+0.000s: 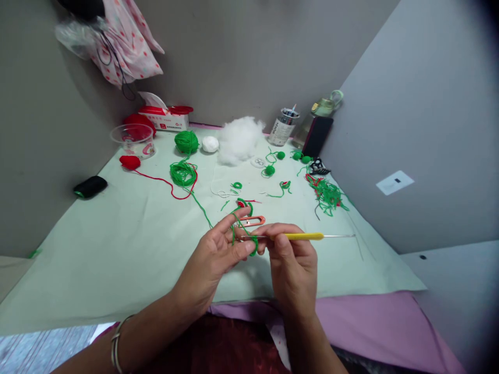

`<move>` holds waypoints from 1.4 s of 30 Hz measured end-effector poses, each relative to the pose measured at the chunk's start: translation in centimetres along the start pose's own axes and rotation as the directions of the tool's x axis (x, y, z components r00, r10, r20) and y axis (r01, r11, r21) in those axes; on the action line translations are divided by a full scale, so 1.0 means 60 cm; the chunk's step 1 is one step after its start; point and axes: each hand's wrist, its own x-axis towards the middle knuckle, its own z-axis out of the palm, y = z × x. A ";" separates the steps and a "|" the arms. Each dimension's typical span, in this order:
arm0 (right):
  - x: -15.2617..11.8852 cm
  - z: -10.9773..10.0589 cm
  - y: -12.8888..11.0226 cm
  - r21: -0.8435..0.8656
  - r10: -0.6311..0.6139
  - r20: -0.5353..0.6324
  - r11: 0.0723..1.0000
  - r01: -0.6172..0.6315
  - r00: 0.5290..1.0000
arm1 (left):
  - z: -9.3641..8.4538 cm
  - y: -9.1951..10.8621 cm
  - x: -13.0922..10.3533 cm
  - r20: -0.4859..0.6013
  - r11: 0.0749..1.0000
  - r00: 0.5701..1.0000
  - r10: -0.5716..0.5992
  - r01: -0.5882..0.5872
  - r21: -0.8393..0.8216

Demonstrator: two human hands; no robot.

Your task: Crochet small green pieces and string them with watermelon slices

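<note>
My left hand (216,249) pinches a small green crochet piece (254,246) between thumb and fingers, with green yarn looped over its raised index finger. In my right hand (294,259) is a crochet hook (306,237) with a yellow handle, its metal tip at the green piece. The working yarn runs back to a loose green coil (183,174) and a green ball (186,142). Just beyond my fingers lie an orange tool (255,221) with a long slot and a small red and green crocheted piece (242,203), partly covered by my left hand.
White stuffing (241,137), a clear tub (134,143), a tissue box (167,118), a pen can (283,128), a bottle (312,124) and a phone (317,136) stand at the back. Yarn scraps (328,196) lie right; a black spool (90,187) and red yarn (130,162) lie left.
</note>
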 end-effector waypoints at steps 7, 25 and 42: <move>0.007 0.001 -0.008 0.044 -0.001 -0.017 0.999 0.002 1.000 | -0.015 -0.005 -0.003 -0.020 0.996 0.999 0.042 -0.041 0.082; -0.014 -0.012 -0.013 -0.614 -0.446 0.414 0.507 0.605 0.793 | -0.018 -0.018 -0.002 -0.106 0.970 0.979 0.173 -0.151 0.190; -0.005 0.003 -0.009 -0.230 -0.243 0.033 0.942 0.244 0.969 | -0.014 -0.005 0.001 -0.013 0.996 0.997 0.070 -0.069 0.063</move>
